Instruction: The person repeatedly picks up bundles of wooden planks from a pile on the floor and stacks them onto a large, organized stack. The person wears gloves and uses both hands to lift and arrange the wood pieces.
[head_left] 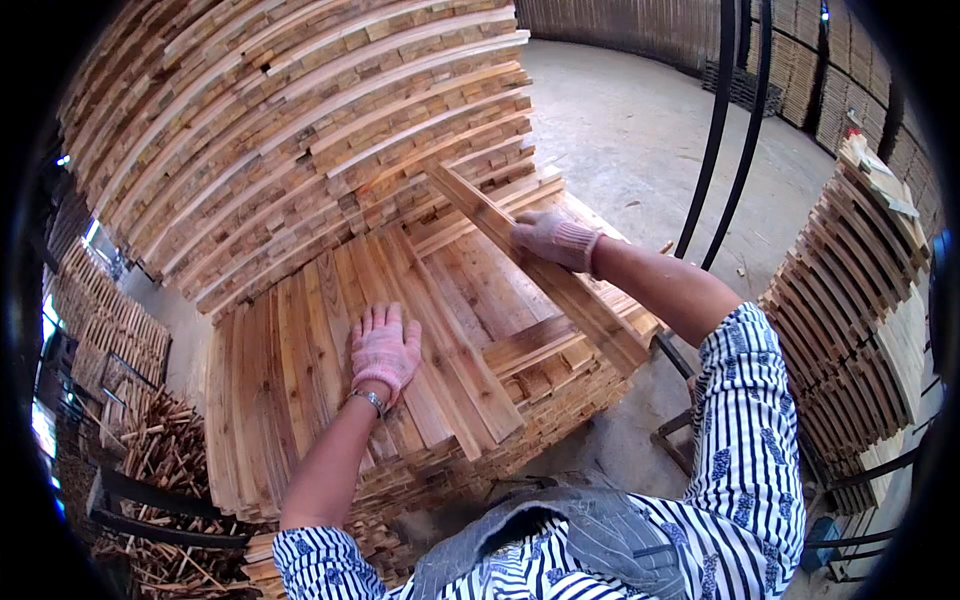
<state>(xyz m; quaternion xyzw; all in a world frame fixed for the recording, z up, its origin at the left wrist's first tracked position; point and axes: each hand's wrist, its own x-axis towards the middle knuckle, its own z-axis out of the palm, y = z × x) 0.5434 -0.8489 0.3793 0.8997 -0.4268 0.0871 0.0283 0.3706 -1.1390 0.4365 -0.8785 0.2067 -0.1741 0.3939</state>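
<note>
Head view shows the right hand [553, 238], gloved, with its grip closed over the edge of a long plank [540, 265]. That plank runs diagonally from upper left to lower right, lying across the low stack of boards [300, 400]. Left hand [384, 348], also gloved, lies flat with fingers spread on the stack's top boards, holding nothing. Behind rises a tall pile of boards [300, 130]; another stack [850, 300] stands at right.

plank [540, 262] | long pale wood (rough-sawn); lying diagonally atop stacked boards [300, 400]
</note>
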